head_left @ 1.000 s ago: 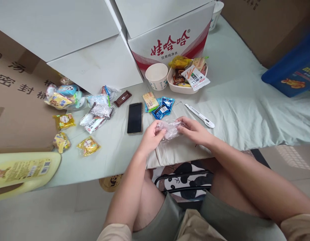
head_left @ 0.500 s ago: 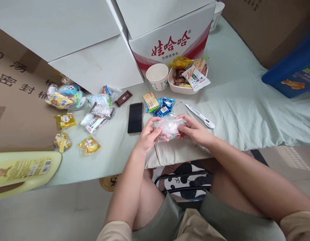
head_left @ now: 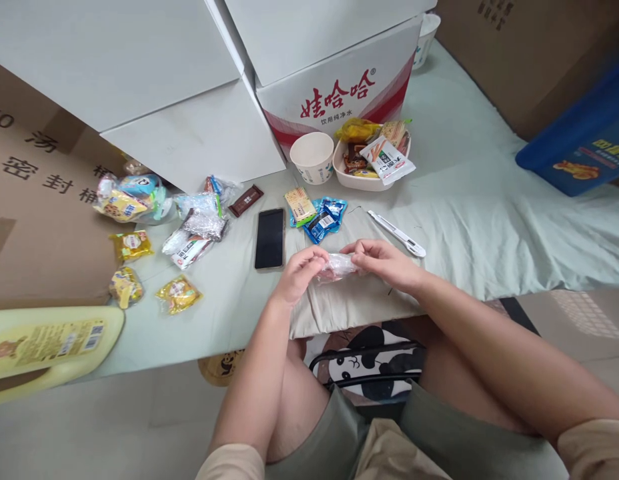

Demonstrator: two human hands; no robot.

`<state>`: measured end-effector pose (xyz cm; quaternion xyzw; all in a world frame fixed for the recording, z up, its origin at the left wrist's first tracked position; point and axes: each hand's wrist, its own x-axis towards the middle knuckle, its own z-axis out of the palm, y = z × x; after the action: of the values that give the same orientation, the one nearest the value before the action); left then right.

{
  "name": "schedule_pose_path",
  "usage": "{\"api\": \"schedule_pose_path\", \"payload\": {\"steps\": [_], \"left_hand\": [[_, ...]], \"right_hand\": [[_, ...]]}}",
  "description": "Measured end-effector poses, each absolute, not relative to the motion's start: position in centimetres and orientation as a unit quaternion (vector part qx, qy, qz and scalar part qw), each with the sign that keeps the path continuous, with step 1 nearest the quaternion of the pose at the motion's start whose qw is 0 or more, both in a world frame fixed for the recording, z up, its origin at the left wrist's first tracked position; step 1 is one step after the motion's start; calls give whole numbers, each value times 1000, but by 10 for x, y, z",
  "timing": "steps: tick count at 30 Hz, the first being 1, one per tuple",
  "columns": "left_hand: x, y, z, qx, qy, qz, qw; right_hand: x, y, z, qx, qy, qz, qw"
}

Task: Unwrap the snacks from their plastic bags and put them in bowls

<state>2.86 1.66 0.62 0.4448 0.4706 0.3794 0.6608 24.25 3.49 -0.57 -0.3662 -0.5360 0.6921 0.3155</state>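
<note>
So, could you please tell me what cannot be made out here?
In the head view:
Wrapper: partly hidden by left hand and right hand.
Bowl: bottom hidden by snacks.
Far cup: partly behind carton.
Blue container: cut off by right edge.
Yellow bottle: cut off by left edge.

Grey floor (head_left: 159, 413) beneath cloth-covered table (head_left: 489, 220)

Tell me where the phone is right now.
In the head view, the phone lies on the pale green cloth, left of centre, between the dark brown bar and the left hand.
</note>
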Motion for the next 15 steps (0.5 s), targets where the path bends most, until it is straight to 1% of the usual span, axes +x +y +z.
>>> {"api": "schedule_pose_path", "payload": {"steps": [2, 4, 5, 6, 9, 10, 11, 12, 15], "left_hand": [[30, 17, 3, 471, 484, 364, 642], [31, 17, -1, 493, 502, 360, 612], [31, 18, -2, 510, 519, 367, 580], [32, 18, -4, 531, 540, 380, 531], [32, 17, -6, 600, 592, 417, 340], [33, 16, -6, 613, 596, 421, 304], [33, 16, -6, 620, 591, 422, 298], [34, 15, -6, 622, 577, 421, 321], [39, 15, -7, 610, 506, 403, 458]], "right_hand": [[241, 34, -6, -355, -540, 703, 298], [240, 34, -8, -365, -539, 690, 316], [240, 35, -10, -383, -546, 667, 332], [241, 36, -11, -408, -560, 631, 347], [244, 39, -13, -478, -626, 490, 374], [245, 39, -13, -482, -642, 464, 375], [245, 39, -12, -474, -650, 460, 376], [245, 38, -11, -457, -653, 475, 373], [241, 34, -9, -378, -636, 572, 355]]}}
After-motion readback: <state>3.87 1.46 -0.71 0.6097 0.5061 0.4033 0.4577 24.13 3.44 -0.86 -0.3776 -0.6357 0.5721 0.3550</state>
